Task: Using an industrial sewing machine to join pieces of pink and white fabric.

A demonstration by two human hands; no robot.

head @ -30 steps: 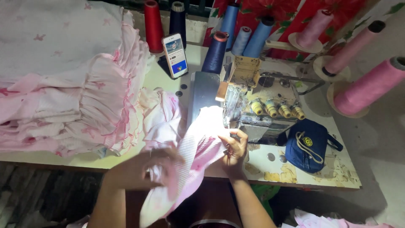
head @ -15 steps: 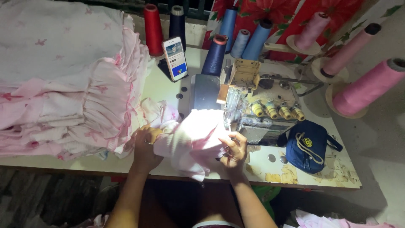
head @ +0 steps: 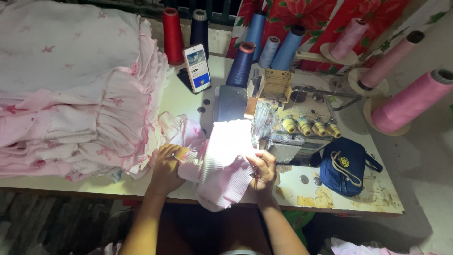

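A pink ribbed fabric piece (head: 222,170) lies under the lamp of the sewing machine (head: 283,123) and hangs over the table's front edge. My left hand (head: 167,167) presses down on the cloth's left side, fingers curled over it. Gripping the cloth's right edge, my right hand (head: 262,170) sits close to the machine's needle area. The bright light washes out the fabric near the presser foot, so the needle itself is hidden.
A tall stack of pink and white garments (head: 71,94) fills the table's left. A phone (head: 197,67) leans against thread cones (head: 172,35) at the back. Pink cones (head: 410,101) stand at right. A navy pouch (head: 347,165) lies beside the machine on the worn table (head: 330,200).
The cloth has come up from my lap onto the table and spread under the lamp. My left hand moved up and left onto the table edge; my right hand stayed near the machine.
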